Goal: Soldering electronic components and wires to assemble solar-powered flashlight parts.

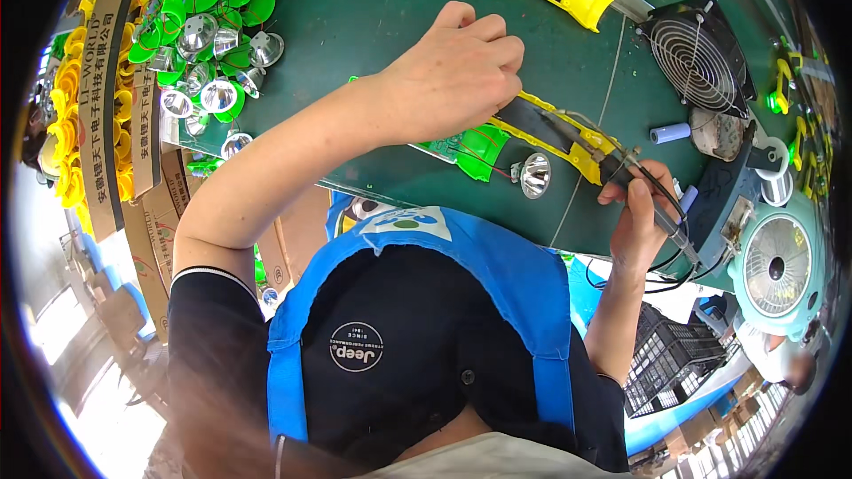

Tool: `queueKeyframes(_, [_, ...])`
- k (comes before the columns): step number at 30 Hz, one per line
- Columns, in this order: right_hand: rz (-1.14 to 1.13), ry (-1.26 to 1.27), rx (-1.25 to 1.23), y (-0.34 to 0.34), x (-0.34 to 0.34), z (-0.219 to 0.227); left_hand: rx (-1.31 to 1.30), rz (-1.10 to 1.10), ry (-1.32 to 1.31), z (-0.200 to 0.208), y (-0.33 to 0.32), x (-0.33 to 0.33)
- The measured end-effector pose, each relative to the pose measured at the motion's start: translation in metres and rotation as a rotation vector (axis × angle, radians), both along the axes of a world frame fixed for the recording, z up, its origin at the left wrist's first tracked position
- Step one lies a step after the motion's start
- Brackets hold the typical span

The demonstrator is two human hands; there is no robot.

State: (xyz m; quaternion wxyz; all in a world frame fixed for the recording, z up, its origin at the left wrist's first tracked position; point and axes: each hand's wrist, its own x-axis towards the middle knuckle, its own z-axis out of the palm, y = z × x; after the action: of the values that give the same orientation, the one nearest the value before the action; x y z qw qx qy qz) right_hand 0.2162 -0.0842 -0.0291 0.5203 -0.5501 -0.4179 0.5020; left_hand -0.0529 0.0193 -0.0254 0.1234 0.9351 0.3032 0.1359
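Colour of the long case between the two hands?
The long case is yellow with a dark inside, best seen in the head view.

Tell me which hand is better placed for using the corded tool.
Probably the right hand: it holds the corded tool, pointed toward the nearer yellow casing; the left hand is at that casing's other end.

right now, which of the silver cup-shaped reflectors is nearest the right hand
The silver cup-shaped reflector beside the bright green plastic piece, left of the right hand; it sits apart from the clustered silver reflectors at upper left.
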Motion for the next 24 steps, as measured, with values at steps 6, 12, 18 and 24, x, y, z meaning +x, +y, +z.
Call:
queueKeyframes(6, [-0.104,0.082,0.123,-0.007,-0.005,-0.025,-0.004,0.005,0.014,0.002,0.000,0.002])
queueKeyframes(12, [-0.157,0.011,0.230,-0.011,-0.006,-0.039,0.016,-0.003,0.041,0.003,0.001,0.003])
queueKeyframes(18, [-0.156,0.075,0.276,-0.012,-0.002,-0.042,0.033,-0.012,0.063,0.001,0.002,0.003])
queueKeyframes(24, [-0.214,0.035,0.255,-0.014,-0.003,-0.046,0.013,-0.018,0.062,0.004,0.004,0.002])
